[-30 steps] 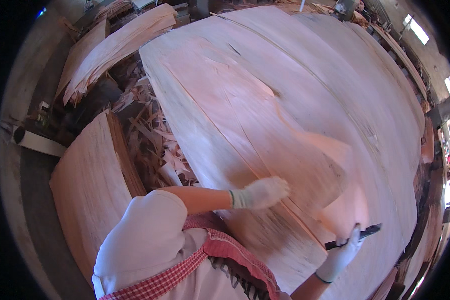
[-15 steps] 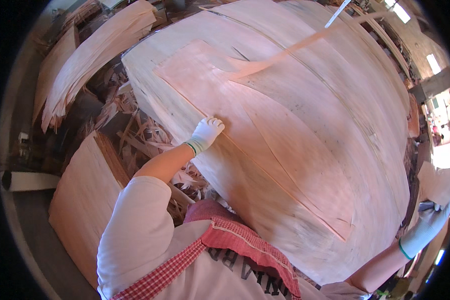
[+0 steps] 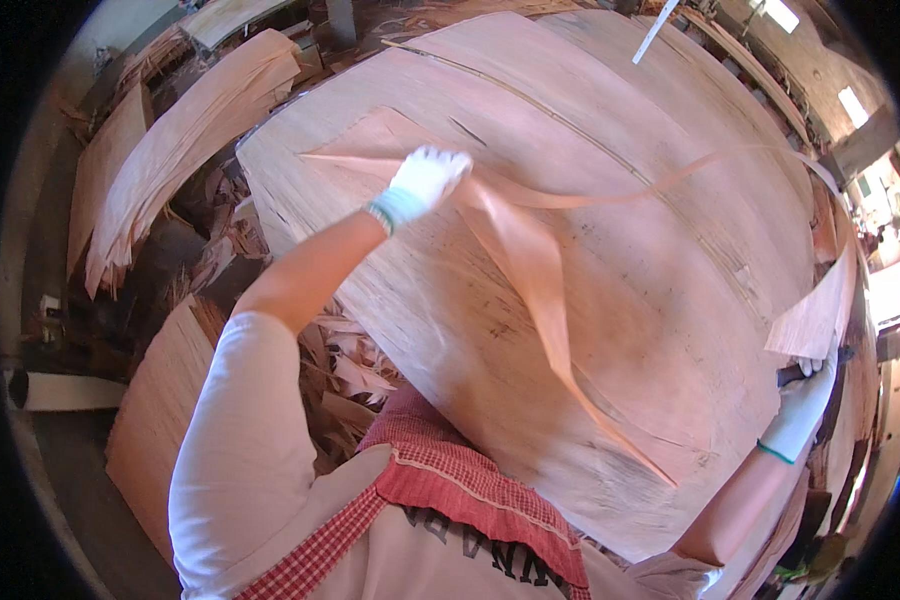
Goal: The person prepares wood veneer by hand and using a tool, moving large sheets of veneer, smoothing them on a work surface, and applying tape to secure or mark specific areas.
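A thin, pale veneer sheet point(image 3: 530, 260) hangs twisted in the air above a big stack of veneer sheets point(image 3: 420, 330). My left hand point(image 3: 425, 185), in a white glove, grips one end of it high over the stack's far left part. My right hand point(image 3: 805, 395), also gloved, is at the stack's right edge, closed on the sheet's other end point(image 3: 815, 320). A dark tool handle point(image 3: 788, 375) shows in that same hand. A narrow strip of the sheet arcs between the two hands.
Curved piles of veneer point(image 3: 170, 150) lie at the far left. A smaller flat stack point(image 3: 155, 420) sits near my left side, with broken veneer scraps point(image 3: 330, 370) between it and the big stack. A white pipe point(image 3: 60, 390) lies at the left edge.
My left hand has risen from the stack's near edge and pulled the veneer sheet up. The sheet, flat a second ago, now hangs twisted between both hands. My right hand stays at the right edge.
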Tool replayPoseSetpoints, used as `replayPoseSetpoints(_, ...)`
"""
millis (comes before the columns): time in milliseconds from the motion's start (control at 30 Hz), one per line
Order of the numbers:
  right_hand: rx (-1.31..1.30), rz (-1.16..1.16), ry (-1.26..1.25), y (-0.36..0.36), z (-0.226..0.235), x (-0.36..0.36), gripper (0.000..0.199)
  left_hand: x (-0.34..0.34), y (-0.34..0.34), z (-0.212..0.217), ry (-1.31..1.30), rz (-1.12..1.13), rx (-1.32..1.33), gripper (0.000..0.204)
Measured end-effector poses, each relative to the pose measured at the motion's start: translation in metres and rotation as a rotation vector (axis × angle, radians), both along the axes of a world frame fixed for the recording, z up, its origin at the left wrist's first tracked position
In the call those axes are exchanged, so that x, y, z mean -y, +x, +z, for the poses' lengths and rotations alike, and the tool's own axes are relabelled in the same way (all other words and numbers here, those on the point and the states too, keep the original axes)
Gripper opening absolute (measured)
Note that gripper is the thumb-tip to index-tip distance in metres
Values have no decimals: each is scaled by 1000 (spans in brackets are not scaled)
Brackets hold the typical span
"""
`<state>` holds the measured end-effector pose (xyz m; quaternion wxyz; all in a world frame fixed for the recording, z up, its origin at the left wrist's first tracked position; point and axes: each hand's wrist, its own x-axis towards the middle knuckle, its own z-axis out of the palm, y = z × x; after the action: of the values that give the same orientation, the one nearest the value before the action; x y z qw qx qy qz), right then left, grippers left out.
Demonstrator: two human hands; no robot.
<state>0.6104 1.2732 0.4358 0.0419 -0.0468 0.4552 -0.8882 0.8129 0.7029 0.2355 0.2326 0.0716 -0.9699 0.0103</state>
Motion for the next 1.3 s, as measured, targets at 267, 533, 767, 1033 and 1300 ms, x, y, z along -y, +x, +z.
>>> replayPoseSetpoints(267, 194, -393, 126, -53, -44, 22, 13, 98, -181, 95, -175, 5, -161, 14)
replayPoseSetpoints(533, 71, -650, 545, -89, -64, 41, 14, 41, -178, 155, -288, -285, -417, 20)
replayPoseSetpoints(767, -505, -859, 1444, -124, -66, 65, 41, 32, -174, -39, -37, -449, -61, 18)
replayPoseSetpoints(1033, -556, -388, 1218, -70, -115, 347, 43, 29, -162, -133, 184, -363, 118, 11)
replayPoseSetpoints(1300, 365, 399, 1239, -52, -312, 433, 31, 170, -188, -128, 364, -31, -35, 4)
